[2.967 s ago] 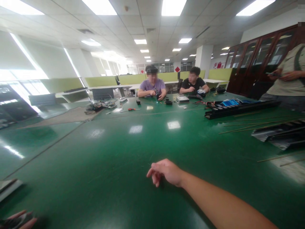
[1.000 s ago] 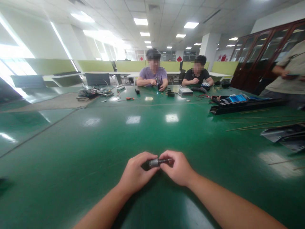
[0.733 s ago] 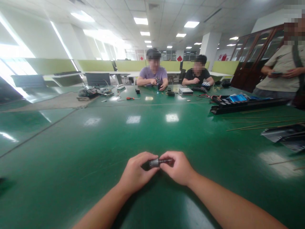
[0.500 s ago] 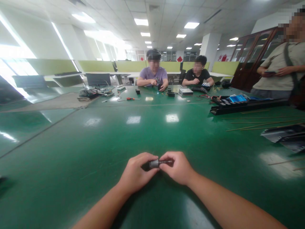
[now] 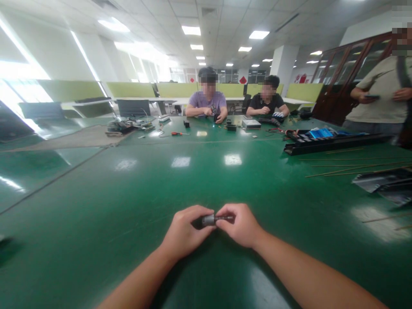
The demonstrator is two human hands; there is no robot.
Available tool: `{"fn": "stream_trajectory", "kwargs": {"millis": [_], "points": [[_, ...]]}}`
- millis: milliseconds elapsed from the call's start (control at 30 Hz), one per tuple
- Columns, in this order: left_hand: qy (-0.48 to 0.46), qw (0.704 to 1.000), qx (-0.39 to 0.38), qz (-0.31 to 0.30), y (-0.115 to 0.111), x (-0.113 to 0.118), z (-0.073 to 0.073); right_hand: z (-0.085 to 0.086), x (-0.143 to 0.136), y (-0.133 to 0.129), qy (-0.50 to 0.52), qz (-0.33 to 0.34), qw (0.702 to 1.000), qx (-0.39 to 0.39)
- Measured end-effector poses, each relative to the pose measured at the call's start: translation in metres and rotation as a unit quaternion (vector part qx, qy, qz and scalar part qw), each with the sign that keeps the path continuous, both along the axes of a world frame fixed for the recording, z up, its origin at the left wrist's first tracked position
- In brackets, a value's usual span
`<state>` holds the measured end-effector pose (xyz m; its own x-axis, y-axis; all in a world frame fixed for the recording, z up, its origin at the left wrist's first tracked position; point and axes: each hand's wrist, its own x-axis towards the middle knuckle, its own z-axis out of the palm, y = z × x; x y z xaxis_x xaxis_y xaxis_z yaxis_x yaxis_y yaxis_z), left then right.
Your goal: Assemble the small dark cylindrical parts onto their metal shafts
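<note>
Low in the middle of the head view, a small dark-grey metal cylinder (image 5: 208, 220) is held just above the green table (image 5: 154, 184). My left hand (image 5: 184, 231) is closed around the cylinder, thumb below and fingers above. From its right end sticks a thin metal rod (image 5: 229, 218), lying nearly level. My right hand (image 5: 241, 225) pinches this rod between thumb and fingers close to the cylinder. The fingertips of both hands almost meet. Part of the rod and the cylinder's left end are hidden by my fingers.
Across the table sit two people (image 5: 206, 101) (image 5: 268, 101); another person (image 5: 376, 94) stands at right. An orange screwdriver (image 5: 177, 133), electronic parts (image 5: 128, 125), a long black channel (image 5: 322, 146), thin rods (image 5: 347, 169) and dark metal pieces (image 5: 383, 182) lie about.
The standing person has shifted a little to the right. My two hands keep nearly the same grip and place on the cylinder and rod.
</note>
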<state>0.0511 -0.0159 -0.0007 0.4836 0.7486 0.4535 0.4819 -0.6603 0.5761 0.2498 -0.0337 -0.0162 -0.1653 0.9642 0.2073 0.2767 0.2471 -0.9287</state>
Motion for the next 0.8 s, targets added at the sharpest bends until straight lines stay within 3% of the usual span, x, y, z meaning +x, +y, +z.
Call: {"fn": "stream_trajectory", "kwargs": {"millis": [800], "points": [[0.008,1.0,0.022,0.004,0.001,-0.0007,0.0019,0.0021,0.0001,-0.0005,-0.003,0.001,1.0,0.003]]}}
